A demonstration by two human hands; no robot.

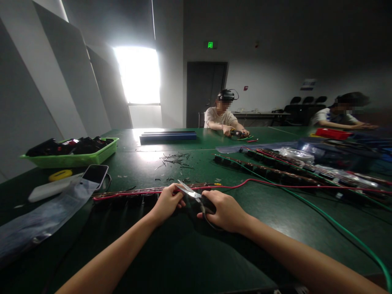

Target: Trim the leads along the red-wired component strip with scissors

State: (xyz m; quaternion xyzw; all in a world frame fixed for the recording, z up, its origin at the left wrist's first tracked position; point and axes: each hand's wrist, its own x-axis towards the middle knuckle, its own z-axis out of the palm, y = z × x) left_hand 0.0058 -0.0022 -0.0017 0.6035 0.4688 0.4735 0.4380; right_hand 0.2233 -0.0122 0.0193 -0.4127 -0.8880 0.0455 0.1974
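Note:
My right hand (225, 210) is closed round the black handles of a pair of scissors (191, 191). The silver blades are parted and point left toward my left hand (167, 202). My left hand pinches a red wire (245, 183) just left of the blade tips. The red wire runs along a long dark strip of components (128, 196) lying across the green table (196, 253), and goes off to the right.
A phone (94, 174), a white bar (50, 190), a yellow tape roll (60, 174) and a plastic bag (39, 216) lie left. A green basket (73, 157) of dark parts stands behind. More strips (275, 171), a green wire (337, 226), wire scraps (174, 160). Two people sit across.

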